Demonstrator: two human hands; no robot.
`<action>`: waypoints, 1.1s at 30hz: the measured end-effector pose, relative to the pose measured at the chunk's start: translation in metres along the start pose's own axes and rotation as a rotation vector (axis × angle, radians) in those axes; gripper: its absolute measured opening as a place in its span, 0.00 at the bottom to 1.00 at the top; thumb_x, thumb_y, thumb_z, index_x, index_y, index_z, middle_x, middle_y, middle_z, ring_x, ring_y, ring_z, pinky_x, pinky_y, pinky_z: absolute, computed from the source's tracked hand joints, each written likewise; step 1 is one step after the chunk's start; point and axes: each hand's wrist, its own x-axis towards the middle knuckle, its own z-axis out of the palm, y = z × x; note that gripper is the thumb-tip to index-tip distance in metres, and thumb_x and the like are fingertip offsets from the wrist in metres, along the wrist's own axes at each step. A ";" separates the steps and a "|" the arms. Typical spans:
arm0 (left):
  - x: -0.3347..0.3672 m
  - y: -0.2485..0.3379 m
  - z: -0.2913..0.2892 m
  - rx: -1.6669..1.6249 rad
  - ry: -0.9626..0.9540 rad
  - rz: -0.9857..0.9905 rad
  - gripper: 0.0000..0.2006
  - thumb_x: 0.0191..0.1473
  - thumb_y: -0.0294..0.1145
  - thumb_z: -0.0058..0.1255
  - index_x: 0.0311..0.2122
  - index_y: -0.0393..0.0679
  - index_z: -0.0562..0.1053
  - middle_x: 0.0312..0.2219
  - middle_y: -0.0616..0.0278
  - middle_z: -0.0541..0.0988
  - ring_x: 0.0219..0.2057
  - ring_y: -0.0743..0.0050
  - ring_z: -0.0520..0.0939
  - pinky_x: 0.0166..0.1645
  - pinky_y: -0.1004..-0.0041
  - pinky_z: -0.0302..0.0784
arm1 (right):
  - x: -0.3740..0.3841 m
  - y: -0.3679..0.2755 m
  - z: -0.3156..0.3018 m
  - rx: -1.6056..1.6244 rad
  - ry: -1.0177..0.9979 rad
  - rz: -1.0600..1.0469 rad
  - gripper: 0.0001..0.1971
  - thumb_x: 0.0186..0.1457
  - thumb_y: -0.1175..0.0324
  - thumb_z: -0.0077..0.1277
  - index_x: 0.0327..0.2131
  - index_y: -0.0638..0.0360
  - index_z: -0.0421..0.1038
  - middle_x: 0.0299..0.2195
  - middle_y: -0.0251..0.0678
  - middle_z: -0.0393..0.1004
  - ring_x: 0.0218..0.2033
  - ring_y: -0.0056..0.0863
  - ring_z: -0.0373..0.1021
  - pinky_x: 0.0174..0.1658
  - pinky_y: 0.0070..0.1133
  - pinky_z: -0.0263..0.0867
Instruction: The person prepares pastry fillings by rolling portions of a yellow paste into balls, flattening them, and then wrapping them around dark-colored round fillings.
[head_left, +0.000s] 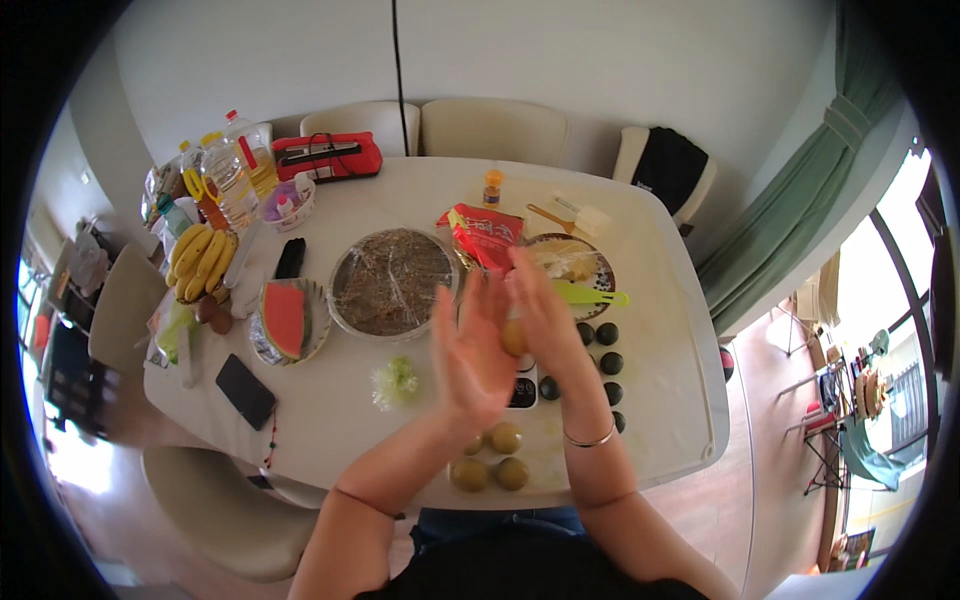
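Over the near middle of the table, my left hand [474, 345] and my right hand [546, 308] are raised close together, both slightly blurred. Their fingers stretch out and point away from me. A yellow-brown ball [515, 338] shows in the gap between the palms; whether they press on it I cannot tell. Below the hands sits a kitchen scale [523, 393] with a black panel, largely covered. Several similar yellow-brown balls [490, 472] lie near the front edge. Dark green balls [611, 363] stand in rows right of my right hand.
Behind the hands are a red packet [485, 235], a patterned plate [605, 272] and a lime-green utensil [595, 295]. Leftward lie a large film-covered round tray [337, 300], crumpled clear wrap [396, 382], watermelon [284, 318], a phone [246, 390], bananas [200, 260] and bottles [230, 185].
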 end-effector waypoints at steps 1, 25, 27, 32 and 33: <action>0.006 0.007 -0.001 -0.024 0.069 0.054 0.34 0.62 0.60 0.30 0.66 0.51 0.48 0.61 0.67 0.60 0.62 0.68 0.60 0.65 0.64 0.50 | -0.006 -0.007 0.004 -0.122 -0.039 -0.027 0.26 0.66 0.58 0.35 0.62 0.64 0.54 0.62 0.58 0.52 0.65 0.49 0.48 0.64 0.40 0.46; 0.016 -0.019 -0.024 0.193 0.012 0.023 0.39 0.59 0.66 0.28 0.67 0.48 0.51 0.66 0.62 0.54 0.67 0.61 0.52 0.69 0.60 0.42 | 0.006 -0.002 0.025 0.190 0.011 -0.084 0.29 0.66 0.56 0.35 0.62 0.68 0.50 0.65 0.57 0.45 0.67 0.52 0.43 0.66 0.35 0.41; 0.016 -0.017 -0.022 0.080 -0.050 -0.124 0.41 0.58 0.68 0.28 0.66 0.46 0.50 0.65 0.62 0.54 0.66 0.61 0.54 0.68 0.60 0.43 | 0.013 0.001 0.009 0.366 0.111 0.022 0.28 0.68 0.53 0.31 0.62 0.65 0.53 0.65 0.53 0.46 0.68 0.44 0.42 0.67 0.31 0.37; 0.024 0.000 -0.022 -0.019 0.023 -0.037 0.42 0.57 0.69 0.29 0.66 0.46 0.49 0.64 0.66 0.55 0.65 0.64 0.56 0.68 0.62 0.46 | 0.012 0.029 0.020 -0.032 0.071 0.027 0.31 0.67 0.49 0.27 0.61 0.68 0.55 0.65 0.53 0.49 0.68 0.47 0.41 0.67 0.35 0.38; 0.025 0.003 -0.027 -0.027 0.024 -0.032 0.42 0.57 0.69 0.29 0.66 0.47 0.49 0.64 0.66 0.56 0.64 0.64 0.56 0.68 0.62 0.46 | 0.008 0.024 0.024 -0.046 -0.019 0.019 0.33 0.67 0.47 0.25 0.61 0.67 0.55 0.65 0.52 0.49 0.68 0.46 0.41 0.67 0.33 0.38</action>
